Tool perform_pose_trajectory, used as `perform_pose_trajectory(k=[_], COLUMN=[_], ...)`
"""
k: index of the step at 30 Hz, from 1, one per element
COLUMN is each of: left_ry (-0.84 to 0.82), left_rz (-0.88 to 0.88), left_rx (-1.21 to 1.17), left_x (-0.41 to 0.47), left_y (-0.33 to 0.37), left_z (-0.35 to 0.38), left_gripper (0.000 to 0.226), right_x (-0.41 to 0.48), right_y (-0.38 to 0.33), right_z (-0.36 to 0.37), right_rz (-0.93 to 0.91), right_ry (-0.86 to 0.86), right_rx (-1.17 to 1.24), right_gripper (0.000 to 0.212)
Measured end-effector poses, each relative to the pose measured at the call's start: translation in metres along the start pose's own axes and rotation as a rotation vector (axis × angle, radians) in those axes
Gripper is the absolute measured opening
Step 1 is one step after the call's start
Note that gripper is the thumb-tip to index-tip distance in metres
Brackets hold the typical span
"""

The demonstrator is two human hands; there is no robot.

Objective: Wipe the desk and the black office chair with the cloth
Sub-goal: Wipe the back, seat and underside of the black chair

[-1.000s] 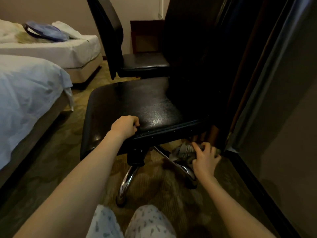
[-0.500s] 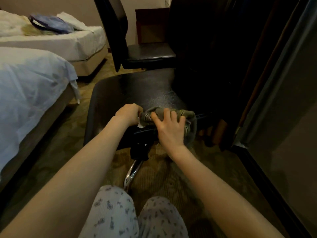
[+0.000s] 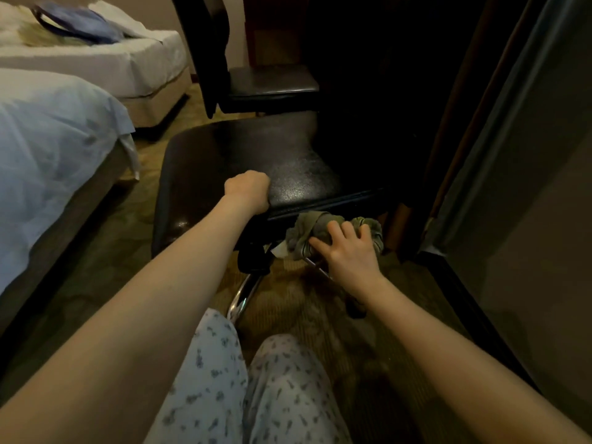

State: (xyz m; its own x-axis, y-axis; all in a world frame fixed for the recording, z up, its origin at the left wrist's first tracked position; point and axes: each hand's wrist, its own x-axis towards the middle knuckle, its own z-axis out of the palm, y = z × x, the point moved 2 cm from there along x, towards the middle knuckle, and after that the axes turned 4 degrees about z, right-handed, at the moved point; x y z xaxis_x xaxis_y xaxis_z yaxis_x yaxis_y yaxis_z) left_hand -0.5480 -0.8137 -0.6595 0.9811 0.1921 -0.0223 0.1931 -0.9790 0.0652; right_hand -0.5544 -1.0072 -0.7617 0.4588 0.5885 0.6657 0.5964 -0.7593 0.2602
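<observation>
Black chair [image 3: 256, 155] beside the bed [image 3: 48, 149], left hand [image 3: 248, 193] curled tight round the chair's front seat edge, right hand [image 3: 347, 248] just under that edge, fingers spread and curled over the bunched grey cloth [image 3: 304, 233], gripping it, chrome leg [image 3: 238, 299] below.

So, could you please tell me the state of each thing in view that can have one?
left hand, curled over the front edge of the seat, gripping it.
right hand, holding the cloth below the seat's front edge.
cloth, bunched up under the fingers.
black office chair, standing on its chrome base.
second chair, upright behind it.
blue bag, lying on the far bed.
</observation>
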Motion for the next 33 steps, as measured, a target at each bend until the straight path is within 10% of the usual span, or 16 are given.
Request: perform_pose_trajectory(k=[11,21,29,33], left_ry=[-0.095,-0.075,-0.088,-0.097], left_rz=[0.132,0.227,0.289,0.304], left_rx=[-0.138,-0.218,-0.195,-0.187], left_x=[0.014,0.021,0.032,0.035], left_y=[0.022,0.055,0.084,0.087], left_z=[0.002,0.004,0.007,0.011], left_gripper=[0.004,0.017,0.017,0.016], right_x=[0.035,-0.052,0.009,0.015], right_y=[0.040,0.043,0.074,0.055], right_z=[-0.028,0.016,-0.024,0.001], right_rz=[0.416,0.514,0.745,0.652], right_ry=[-0.032,-0.633,0.001,-0.176], right_rx=[-0.031,-0.033,0.161,0.018], right_gripper=[0.054,0.051,0.053,0.065])
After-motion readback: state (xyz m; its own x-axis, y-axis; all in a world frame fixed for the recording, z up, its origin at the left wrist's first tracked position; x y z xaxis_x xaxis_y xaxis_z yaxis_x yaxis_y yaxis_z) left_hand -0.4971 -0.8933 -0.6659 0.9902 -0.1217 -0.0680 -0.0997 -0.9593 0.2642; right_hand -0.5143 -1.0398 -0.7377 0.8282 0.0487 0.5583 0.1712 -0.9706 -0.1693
